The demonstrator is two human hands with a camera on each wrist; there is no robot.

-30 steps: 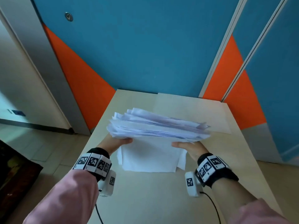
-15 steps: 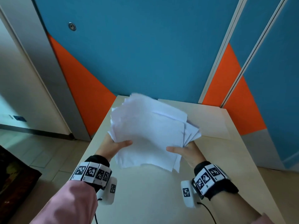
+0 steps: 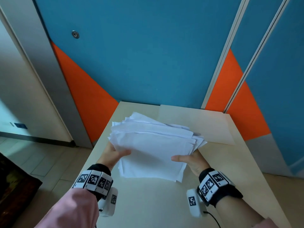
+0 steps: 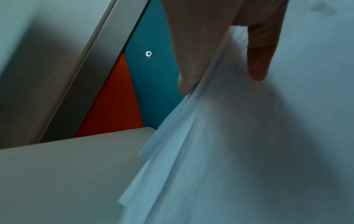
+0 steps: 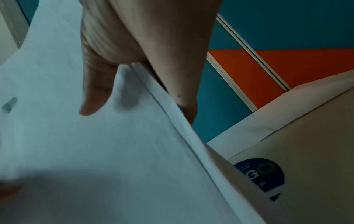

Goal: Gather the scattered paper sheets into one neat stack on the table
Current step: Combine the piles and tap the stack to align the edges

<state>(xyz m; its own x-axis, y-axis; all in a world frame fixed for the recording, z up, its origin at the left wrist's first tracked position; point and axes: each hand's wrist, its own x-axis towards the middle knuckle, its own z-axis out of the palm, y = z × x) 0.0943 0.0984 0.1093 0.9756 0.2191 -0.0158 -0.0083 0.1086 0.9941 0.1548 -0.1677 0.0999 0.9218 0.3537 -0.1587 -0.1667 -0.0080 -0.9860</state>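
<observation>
Against blue-and-orange wall panels (image 3: 148,55), left hand (image 3: 113,156) and right hand (image 3: 191,162) each pinch the paper bundle (image 3: 153,145), thumbs on top, tilted above the table (image 3: 230,162), presumably to square its uneven edges.

My sleeves (image 3: 70,209) pink. Black wristbands (image 3: 94,180) at lower frame carry white blocks with black square codes. White camera pods (image 3: 194,202) under wrists; black cable (image 3: 212,218) trails lower right.
</observation>
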